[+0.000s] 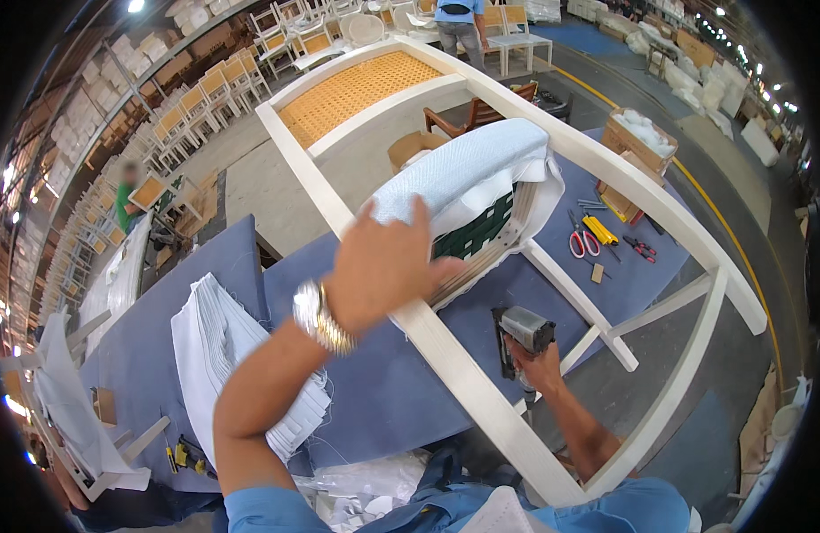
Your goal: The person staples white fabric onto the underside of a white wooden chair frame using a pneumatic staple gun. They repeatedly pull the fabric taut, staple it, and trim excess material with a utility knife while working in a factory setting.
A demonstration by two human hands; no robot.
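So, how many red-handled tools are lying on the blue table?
2: the scissors, left of the yellow tool, and the plier-like tool, to its right. The white frame could hide more.

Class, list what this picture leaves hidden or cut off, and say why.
In the head view:
Bare left hand: palm hidden by its own back.
Bare right hand: palm hidden against the grey pistol-shaped tool.
White layered fabric: partly covered by the left forearm.
Brown cardboard box: lower part behind the pale-blue padded seat.
Blue-shirted co-worker: head cut off by the upper edge.
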